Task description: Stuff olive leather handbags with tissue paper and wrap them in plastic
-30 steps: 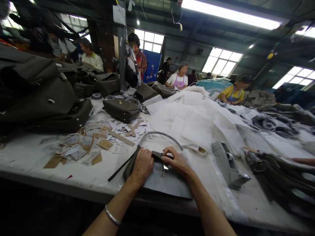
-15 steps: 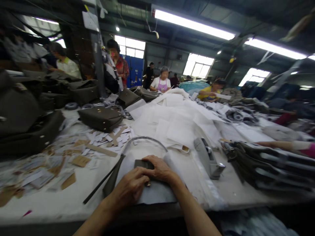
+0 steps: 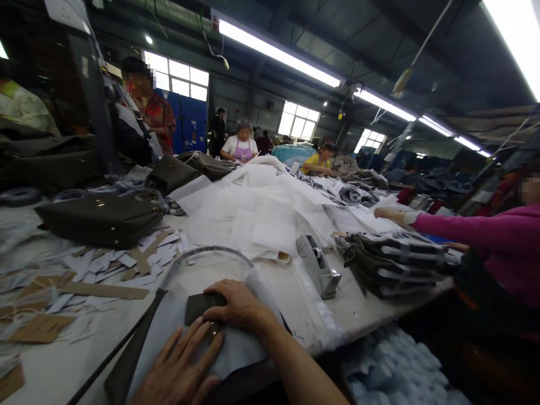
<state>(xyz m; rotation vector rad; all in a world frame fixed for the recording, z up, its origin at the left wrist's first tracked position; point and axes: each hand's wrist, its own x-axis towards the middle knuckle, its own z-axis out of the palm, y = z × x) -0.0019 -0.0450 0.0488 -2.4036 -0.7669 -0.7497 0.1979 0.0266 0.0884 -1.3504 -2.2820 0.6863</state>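
In front of me lies a dark olive handbag (image 3: 122, 360), mostly covered by a pale translucent sheet (image 3: 248, 351). Its wrapped handle (image 3: 219, 249) arches away from me, and a thin dark strap (image 3: 112, 357) runs off to the left. A dark closure tab (image 3: 196, 306) with a gold-coloured clasp (image 3: 214, 328) lies over the sheet. My left hand (image 3: 181, 363) rests flat with fingers spread, fingertips beside the clasp. My right hand (image 3: 238, 306) lies over the tab's right side, thumb apart from the fingers; its fingertips are partly hidden.
A grey tape dispenser (image 3: 318, 267) stands to the right, beside stacked dark bags (image 3: 392, 261). White sheets (image 3: 261, 208) are heaped ahead. Card pieces (image 3: 122, 261) and another olive bag (image 3: 101, 219) lie left. A person in a magenta sleeve (image 3: 464, 225) reaches in from the right.
My left hand has gone from curled fingers at the clasp to spread flat on the bag. The view has turned right, showing more of the person in magenta.
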